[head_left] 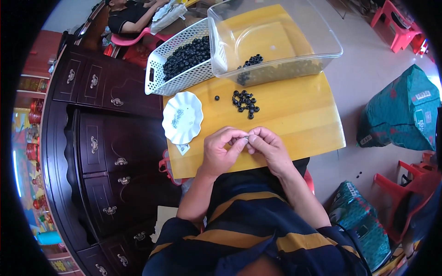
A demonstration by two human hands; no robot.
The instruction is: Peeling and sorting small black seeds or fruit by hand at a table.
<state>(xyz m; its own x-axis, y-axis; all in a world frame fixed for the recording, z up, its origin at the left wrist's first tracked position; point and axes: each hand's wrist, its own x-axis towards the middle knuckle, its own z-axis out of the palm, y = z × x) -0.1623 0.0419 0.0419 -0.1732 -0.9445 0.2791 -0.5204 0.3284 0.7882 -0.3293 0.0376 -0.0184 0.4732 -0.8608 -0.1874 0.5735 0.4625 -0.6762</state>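
My left hand (222, 149) and my right hand (268, 149) meet over the near part of a yellow table (299, 110). Thumbs and fingertips of both pinch a tiny metallic-looking piece (247, 138), mostly covered and too small to name. Just beyond the hands lies a loose group of small black round parts (245, 100) with holes, and a single one (217, 98) sits apart to their left. A white scalloped dish (189, 131) with small shiny bits in it stands left of my left hand.
A white perforated basket (156, 83) full of black parts and a large clear plastic bin (276, 71) with some more stand at the table's far side. Dark wooden drawers (115, 138) line the left. Teal woven bags (398, 110) and red plastic chairs (398, 27) are to the right. Another person (129, 18) sits far left.
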